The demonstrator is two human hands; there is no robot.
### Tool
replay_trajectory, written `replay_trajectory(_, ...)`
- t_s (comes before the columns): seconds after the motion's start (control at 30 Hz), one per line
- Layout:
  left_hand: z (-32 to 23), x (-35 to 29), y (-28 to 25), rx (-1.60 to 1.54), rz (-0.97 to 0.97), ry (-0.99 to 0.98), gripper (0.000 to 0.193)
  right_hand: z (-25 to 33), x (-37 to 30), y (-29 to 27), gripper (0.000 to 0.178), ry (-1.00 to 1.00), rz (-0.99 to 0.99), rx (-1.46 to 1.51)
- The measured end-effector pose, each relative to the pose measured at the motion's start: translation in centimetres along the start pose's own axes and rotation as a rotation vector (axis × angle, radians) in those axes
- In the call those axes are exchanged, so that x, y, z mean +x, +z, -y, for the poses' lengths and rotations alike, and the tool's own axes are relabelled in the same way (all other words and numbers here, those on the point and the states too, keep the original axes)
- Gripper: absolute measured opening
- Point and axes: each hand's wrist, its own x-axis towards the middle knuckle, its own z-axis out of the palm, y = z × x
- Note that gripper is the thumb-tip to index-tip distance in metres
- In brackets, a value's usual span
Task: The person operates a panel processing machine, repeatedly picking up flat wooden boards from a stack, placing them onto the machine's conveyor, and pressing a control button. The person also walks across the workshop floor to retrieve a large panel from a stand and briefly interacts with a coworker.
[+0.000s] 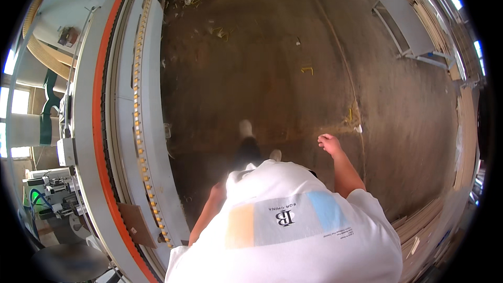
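My right hand [329, 143] hangs out in front of me over the brown floor [262, 73]. Its fingers are curled in, and nothing shows in or around them. On the other side, my left hand [219, 191] is low beside my white shirt [309, 220], which covers part of it. The fingers of that hand are hidden, so what they do cannot be told. Nearest to the left arm is a long grey machine [152, 99] with an orange edge strip and a row of small yellow pieces. Both feet show below me, one ahead of the other.
A brown board [137, 224] lies on the machine at lower left. Scraps and yellow strips [307, 69] litter the floor. A grey table [406, 21] stands at far right, beside stacked boards [432, 23]. More long boards [424, 236] lie at lower right.
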Motion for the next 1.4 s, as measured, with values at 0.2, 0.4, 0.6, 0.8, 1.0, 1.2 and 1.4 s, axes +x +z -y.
replay_trajectory(0.2,3.6,19.5,-5.7,0.22,-0.045,0.086,0.028,10.2,7.0,2.7,0.022,-0.07,-0.009,-0.052)
replay_trajectory(0.4,-16.7,36.0,-2.4,0.567,-0.103,0.141,0.02,15.0,14.5,1.1,0.029,-0.124,0.222,-0.351)
replay_trajectory(0.6,-42.0,41.5,3.9,0.705,0.091,0.344,0.027,22.6,17.6,-0.9,0.034,0.037,0.025,0.081)
replay_trajectory(0.8,-54.6,46.3,11.6,0.55,0.12,0.318,0.028,12.4,32.8,-4.6,0.029,-0.048,0.471,-0.126)
replay_trajectory(1.0,-50.0,50.2,16.4,0.847,0.091,0.107,0.03,22.5,40.6,-8.5,0.024,-0.76,-0.032,-1.016)
replay_trajectory(1.2,-55.5,49.4,25.0,0.417,0.063,-0.112,0.029,35.3,48.1,-19.9,0.022,0.122,0.051,-0.051)
replay_trajectory(1.4,-63.1,56.7,30.1,0.079,-0.045,-0.293,0.029,47.0,55.9,-24.4,0.03,0.088,-0.054,0.136)
